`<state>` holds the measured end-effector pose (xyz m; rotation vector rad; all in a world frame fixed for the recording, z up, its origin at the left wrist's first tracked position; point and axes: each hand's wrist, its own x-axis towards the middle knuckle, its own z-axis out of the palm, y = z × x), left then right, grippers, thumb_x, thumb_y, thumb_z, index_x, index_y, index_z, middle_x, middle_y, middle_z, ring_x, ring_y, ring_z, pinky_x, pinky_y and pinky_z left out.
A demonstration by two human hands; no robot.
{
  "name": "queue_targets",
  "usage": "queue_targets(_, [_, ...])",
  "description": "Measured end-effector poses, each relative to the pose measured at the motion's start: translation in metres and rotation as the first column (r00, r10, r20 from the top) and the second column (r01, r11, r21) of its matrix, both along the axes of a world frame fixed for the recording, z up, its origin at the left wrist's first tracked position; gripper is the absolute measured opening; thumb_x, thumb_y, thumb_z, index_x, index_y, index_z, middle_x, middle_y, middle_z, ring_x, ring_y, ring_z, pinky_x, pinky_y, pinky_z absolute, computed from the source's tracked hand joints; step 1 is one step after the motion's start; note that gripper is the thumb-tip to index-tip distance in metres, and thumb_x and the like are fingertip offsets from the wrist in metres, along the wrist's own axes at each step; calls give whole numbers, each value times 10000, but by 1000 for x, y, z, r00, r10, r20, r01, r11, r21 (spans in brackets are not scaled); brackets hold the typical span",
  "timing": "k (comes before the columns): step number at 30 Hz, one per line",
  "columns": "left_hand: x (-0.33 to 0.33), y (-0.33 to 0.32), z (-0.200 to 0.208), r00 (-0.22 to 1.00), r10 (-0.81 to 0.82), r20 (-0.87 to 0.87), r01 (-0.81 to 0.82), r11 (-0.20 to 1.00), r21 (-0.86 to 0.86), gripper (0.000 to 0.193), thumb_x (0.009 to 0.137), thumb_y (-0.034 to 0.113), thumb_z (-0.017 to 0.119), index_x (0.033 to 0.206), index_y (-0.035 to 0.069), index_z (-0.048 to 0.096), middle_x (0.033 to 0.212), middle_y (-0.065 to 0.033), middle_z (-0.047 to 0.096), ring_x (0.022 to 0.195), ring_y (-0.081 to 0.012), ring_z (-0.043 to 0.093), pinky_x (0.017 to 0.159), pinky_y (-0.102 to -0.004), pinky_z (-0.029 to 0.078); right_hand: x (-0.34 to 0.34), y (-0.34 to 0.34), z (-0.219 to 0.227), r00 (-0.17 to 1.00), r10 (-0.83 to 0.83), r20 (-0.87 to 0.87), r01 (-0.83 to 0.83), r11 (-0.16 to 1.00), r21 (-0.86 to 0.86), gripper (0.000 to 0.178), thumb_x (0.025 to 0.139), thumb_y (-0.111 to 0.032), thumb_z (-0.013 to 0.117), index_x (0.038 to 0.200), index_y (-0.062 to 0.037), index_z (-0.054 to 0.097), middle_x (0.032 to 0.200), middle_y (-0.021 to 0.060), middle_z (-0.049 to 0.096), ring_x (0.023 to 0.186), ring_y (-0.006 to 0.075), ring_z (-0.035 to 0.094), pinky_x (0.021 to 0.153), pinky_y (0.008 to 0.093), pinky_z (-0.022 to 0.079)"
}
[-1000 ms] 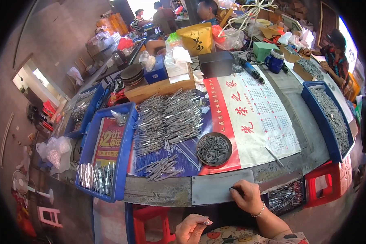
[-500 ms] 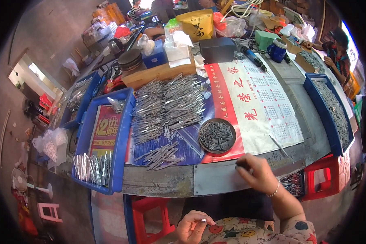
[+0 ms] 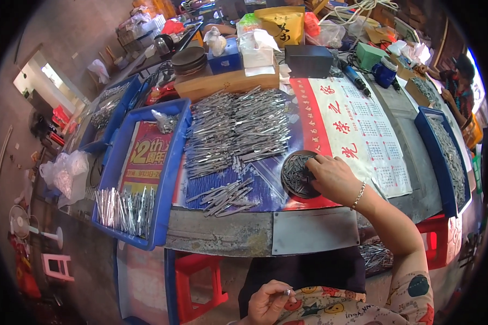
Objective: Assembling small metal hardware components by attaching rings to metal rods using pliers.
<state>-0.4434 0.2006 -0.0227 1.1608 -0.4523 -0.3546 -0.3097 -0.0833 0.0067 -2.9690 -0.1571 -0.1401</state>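
- Right hand (image 3: pixel 333 177): moved since the earlier frames from the table's near edge to a round, dark brown bowl (image 3: pixel 294 192); the bowl's right side is now covered by it. Fingers bent downward and held close together; whether anything is pinched cannot be told, the tips being partly hidden.
- Short, slim, dark grey metal pieces (image 3: pixel 294 172): contained in the bowl, left part exposed beside the fingers.
- Pale bracelet (image 3: pixel 359 195): worn on the right wrist, now carried forward over the table.
- Left hand (image 3: pixel 267 303): kept low before the patterned clothing, as earlier. Thumb and forefinger pressed together; a small, shiny, silvery metal piece (image 3: pixel 288 292) is pinched at their tips, as before.
- Flat, grey, rectangular metal plate (image 3: pixel 315 233): set at the table's near edge, formerly overlapped by the right hand, now left uncovered.
- Red-and-white paper calendar sheet (image 3: pixel 374 141): spread beneath the bowl; its lower part is now crossed by the right hand.
- Broad pile of slender, silvery metal rods (image 3: pixel 236 130): laid left of the bowl, unchanged.
- Blue rectangular plastic tray (image 3: pixel 172 173): placed further left, with a row of silvery rods (image 3: pixel 126 211) stood at its near end, unchanged.
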Motion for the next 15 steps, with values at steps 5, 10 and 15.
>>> queue_targets(5, [1, 3, -2, 999, -21, -50, 21, 1000, -7, 95, 957, 48, 496, 1028, -15, 505, 918, -106, 558, 706, -115, 552, 666, -230, 477, 13, 3, -2, 998, -12, -68, 6, 997, -81, 146, 769, -76, 579, 908, -30, 570, 894, 147, 612, 891, 305, 614, 766, 407, 460])
queue_targets(10, [-3, 3, -17, 1000, -8, -4, 8, 999, -54, 103, 952, 25, 486, 1048, -10, 501, 918, -116, 558, 708, -113, 546, 661, -229, 472, 16, 4, 0, 995, -4, -98, -11, 989, -151, 121, 768, -63, 576, 884, -31, 579, 866, 151, 627, 820, 309, 634, 748, 411, 465])
queue_targets(15, [-10, 7, -19, 992, -83, -95, 79, 996, -45, 129, 938, -8, 499, 1066, -21, 493, 992, -141, 573, 790, -146, 589, 714, -253, 499, 14, 2, 3, 995, 8, -100, -19, 993, -118, 101, 763, -48, 588, 860, -27, 572, 842, 150, 626, 804, 309, 627, 724, 418, 458])
